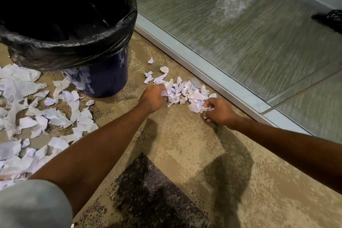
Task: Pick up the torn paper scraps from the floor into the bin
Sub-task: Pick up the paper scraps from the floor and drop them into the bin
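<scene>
A dark blue bin point(103, 81) lined with a black bag point(70, 50) stands at the upper left on the tan carpet. A small heap of torn white paper scraps point(188, 90) lies right of it, near a metal floor rail. My left hand point(153, 98) grips scraps at the heap's left edge, fingers curled round them. My right hand point(220, 111) pinches crumpled scraps at the heap's near right edge. Several more scraps point(40, 116) are spread over the floor left of my left arm.
A metal rail point(203, 72) with a glass partition runs diagonally behind the heap, close to my right hand. A dark object point(329, 19) sits beyond the glass at the far right. A few loose scraps point(150, 60) lie between bin and rail.
</scene>
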`<move>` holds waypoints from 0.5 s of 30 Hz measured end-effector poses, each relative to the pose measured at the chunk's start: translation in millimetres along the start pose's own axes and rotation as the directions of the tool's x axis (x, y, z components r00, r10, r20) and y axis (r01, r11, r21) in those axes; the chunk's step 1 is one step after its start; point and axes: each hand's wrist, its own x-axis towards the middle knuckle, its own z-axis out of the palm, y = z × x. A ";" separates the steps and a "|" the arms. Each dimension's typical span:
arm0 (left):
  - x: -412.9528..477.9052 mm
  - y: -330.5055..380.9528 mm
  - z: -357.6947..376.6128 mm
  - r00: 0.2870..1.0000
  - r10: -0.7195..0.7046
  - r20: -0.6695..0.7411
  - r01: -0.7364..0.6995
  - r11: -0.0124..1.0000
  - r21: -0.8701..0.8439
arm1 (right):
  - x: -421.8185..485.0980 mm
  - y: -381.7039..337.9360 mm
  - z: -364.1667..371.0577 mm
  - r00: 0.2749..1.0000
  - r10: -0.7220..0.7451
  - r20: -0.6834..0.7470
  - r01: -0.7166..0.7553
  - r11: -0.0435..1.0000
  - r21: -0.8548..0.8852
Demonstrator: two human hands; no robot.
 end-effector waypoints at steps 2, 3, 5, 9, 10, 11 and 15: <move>-2.1 0.9 4.4 1.000 0.015 0.012 -0.015 0.999 -0.029 | -2.3 -7.1 5.9 0.999 0.040 0.017 -0.042 0.993 0.114; -3.4 2.5 7.2 0.999 0.025 0.024 -0.024 0.999 -0.044 | -2.8 -9.6 9.7 0.998 0.048 0.033 -0.052 0.986 0.159; -7.3 7.7 13.4 0.998 0.040 0.050 -0.035 0.995 -0.096 | -4.1 -14.8 18.2 0.996 0.048 0.069 -0.062 0.972 0.228; -18.9 18.5 28.1 0.994 -0.022 0.110 0.049 0.968 -0.245 | -2.3 -25.7 35.9 0.990 0.040 0.135 -0.082 0.943 0.323; -22.6 21.3 31.4 0.991 -0.034 0.129 0.072 0.949 -0.307 | -2.0 -28.4 39.6 0.988 0.044 0.150 -0.094 0.935 0.341; -25.9 23.4 34.1 0.989 -0.046 0.140 0.094 0.930 -0.355 | -1.9 -30.9 42.9 0.985 0.048 0.164 -0.105 0.928 0.357; -34.6 28.6 37.4 0.980 -0.111 0.162 0.178 0.855 -0.488 | -6.3 -41.8 50.9 0.981 0.055 0.187 -0.132 0.894 0.429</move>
